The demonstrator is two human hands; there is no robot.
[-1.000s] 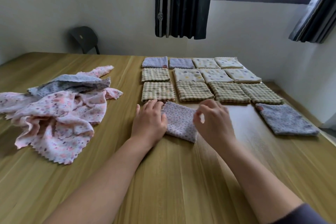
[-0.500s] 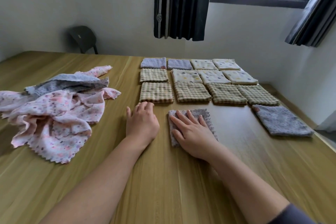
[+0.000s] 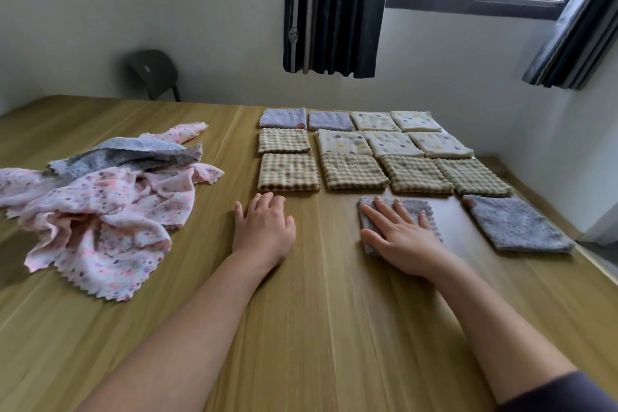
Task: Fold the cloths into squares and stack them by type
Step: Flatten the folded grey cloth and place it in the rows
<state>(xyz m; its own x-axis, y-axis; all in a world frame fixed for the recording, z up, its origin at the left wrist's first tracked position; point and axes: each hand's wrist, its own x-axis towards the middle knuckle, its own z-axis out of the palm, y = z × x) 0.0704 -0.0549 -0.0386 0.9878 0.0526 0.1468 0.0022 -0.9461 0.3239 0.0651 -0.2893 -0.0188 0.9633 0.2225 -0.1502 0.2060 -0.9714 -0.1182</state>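
- Right hand (image 3: pixel 404 237) lies flat, fingers straight and spread, pressing on small folded grey speckled cloth square (image 3: pixel 413 205) beneath it.
- Left hand (image 3: pixel 264 227) rests palm-down on light wooden table (image 3: pixel 317 311), fingers relaxed, holding nothing.
- Just beyond left fingertips: folded beige checked cloth square (image 3: pixel 289 172).
- Right of right hand: larger folded grey cloth square (image 3: pixel 515 222).
- Left of left hand: crumpled pile of unfolded pink floral and grey cloths (image 3: pixel 100 211).

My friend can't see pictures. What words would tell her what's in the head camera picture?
A person's right hand presses flat on a folded grey cloth on a wooden table, while the left hand rests on the bare wood. Beyond lie rows of folded checked squares, spotted squares and grey squares; an unfolded pink and grey pile sits to the left.
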